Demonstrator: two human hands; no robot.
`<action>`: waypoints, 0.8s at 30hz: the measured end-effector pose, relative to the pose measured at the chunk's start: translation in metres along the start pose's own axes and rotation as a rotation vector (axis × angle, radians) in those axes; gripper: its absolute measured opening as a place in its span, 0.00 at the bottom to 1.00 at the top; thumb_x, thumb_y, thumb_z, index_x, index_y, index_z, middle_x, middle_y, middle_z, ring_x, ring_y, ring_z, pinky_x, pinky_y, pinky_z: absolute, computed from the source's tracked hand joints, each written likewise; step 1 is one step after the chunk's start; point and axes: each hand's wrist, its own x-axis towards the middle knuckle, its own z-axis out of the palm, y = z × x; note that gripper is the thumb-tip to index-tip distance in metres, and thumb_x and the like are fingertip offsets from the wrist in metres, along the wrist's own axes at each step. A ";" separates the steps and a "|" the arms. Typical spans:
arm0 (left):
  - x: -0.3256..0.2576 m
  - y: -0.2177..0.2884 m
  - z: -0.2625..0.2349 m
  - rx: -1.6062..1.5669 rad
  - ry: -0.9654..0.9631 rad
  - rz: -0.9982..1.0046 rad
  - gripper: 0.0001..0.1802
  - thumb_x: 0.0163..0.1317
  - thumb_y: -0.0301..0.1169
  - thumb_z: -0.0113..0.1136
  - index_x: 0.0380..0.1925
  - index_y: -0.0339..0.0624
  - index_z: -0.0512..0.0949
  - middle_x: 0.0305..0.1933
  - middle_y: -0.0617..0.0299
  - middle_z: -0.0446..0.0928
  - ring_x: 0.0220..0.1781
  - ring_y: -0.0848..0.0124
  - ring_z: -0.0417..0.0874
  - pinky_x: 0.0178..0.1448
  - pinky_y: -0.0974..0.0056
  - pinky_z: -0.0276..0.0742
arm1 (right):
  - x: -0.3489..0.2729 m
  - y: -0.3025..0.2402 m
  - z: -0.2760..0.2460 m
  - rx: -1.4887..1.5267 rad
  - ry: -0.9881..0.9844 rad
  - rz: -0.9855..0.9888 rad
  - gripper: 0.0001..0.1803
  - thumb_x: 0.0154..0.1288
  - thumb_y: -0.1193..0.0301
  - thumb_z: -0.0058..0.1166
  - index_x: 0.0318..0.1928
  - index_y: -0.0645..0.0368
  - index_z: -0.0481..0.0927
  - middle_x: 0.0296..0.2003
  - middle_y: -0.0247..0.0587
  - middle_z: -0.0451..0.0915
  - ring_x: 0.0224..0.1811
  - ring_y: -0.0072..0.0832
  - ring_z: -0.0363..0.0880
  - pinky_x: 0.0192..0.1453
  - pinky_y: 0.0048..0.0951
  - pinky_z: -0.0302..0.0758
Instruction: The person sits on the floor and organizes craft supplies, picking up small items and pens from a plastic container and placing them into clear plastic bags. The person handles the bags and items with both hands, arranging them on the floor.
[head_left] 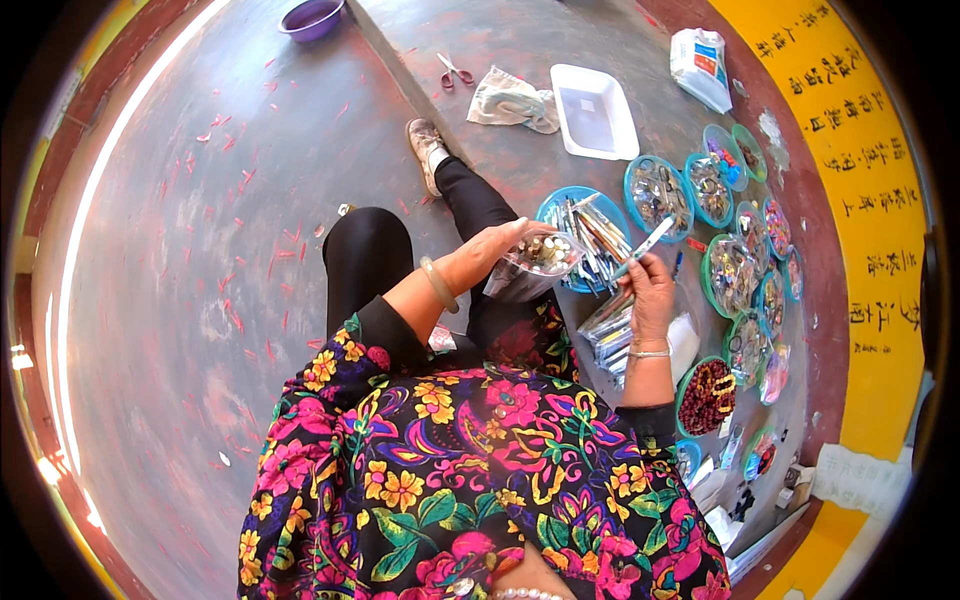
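Clear plastic bag (pixel 530 268) of small pieces is sitting in front of the lap, left hand (pixel 490 250) gripping it | right hand (pixel 648 290) is pinching a stick (pixel 645 243) above blue dish (pixel 585 200) | steadying the bag mouth would help.

Crinkly clear plastic bag (pixel 530 268) — glossy; smooth white plastic tray (pixel 594 112); soft floral cloth blouse (pixel 480 470); matt grey concrete floor (pixel 170 300).
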 end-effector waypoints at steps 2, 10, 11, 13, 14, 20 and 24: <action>-0.002 0.001 -0.002 0.000 0.010 -0.027 0.32 0.72 0.48 0.29 0.57 0.29 0.67 0.55 0.54 0.73 0.57 0.70 0.72 0.63 0.64 0.63 | -0.005 -0.035 0.022 0.066 -0.021 -0.124 0.26 0.61 0.77 0.54 0.59 0.57 0.62 0.34 0.42 0.80 0.27 0.21 0.80 0.24 0.16 0.73; 0.001 -0.008 -0.004 -0.060 0.012 -0.024 0.31 0.72 0.47 0.31 0.57 0.28 0.67 0.56 0.53 0.72 0.58 0.68 0.72 0.65 0.64 0.62 | -0.018 -0.120 0.061 0.181 -0.084 -0.320 0.27 0.60 0.82 0.49 0.60 0.58 0.60 0.41 0.52 0.78 0.34 0.30 0.82 0.37 0.27 0.82; 0.001 -0.006 -0.005 -0.038 0.015 -0.010 0.31 0.72 0.47 0.31 0.57 0.28 0.66 0.57 0.53 0.72 0.58 0.68 0.72 0.65 0.64 0.61 | -0.019 -0.124 0.056 0.156 -0.082 -0.318 0.21 0.61 0.81 0.48 0.55 0.60 0.64 0.43 0.53 0.77 0.37 0.32 0.82 0.42 0.29 0.82; -0.001 -0.003 -0.004 -0.025 0.013 0.000 0.32 0.72 0.48 0.32 0.57 0.28 0.66 0.58 0.52 0.71 0.60 0.67 0.71 0.66 0.63 0.60 | -0.019 -0.133 0.054 0.186 -0.059 -0.339 0.19 0.62 0.80 0.47 0.54 0.61 0.64 0.44 0.54 0.77 0.39 0.33 0.82 0.44 0.31 0.82; -0.001 -0.003 -0.005 -0.022 0.017 -0.017 0.32 0.71 0.49 0.32 0.57 0.28 0.66 0.58 0.52 0.71 0.60 0.67 0.71 0.66 0.63 0.60 | -0.019 -0.138 0.054 0.200 -0.047 -0.347 0.18 0.63 0.80 0.46 0.54 0.62 0.65 0.44 0.54 0.76 0.40 0.34 0.82 0.45 0.31 0.81; 0.002 -0.003 -0.004 -0.061 0.019 -0.054 0.34 0.71 0.51 0.33 0.58 0.28 0.65 0.58 0.53 0.71 0.60 0.67 0.71 0.66 0.63 0.60 | -0.024 -0.140 0.061 0.176 -0.066 -0.332 0.16 0.71 0.65 0.43 0.51 0.64 0.69 0.46 0.48 0.76 0.44 0.30 0.77 0.46 0.27 0.76; -0.001 0.005 0.003 -0.130 0.023 -0.060 0.33 0.71 0.50 0.31 0.57 0.29 0.66 0.57 0.53 0.72 0.59 0.68 0.72 0.65 0.63 0.61 | -0.023 -0.128 0.067 -0.037 -0.129 -0.346 0.16 0.70 0.64 0.47 0.48 0.64 0.74 0.44 0.37 0.76 0.36 0.18 0.70 0.38 0.18 0.68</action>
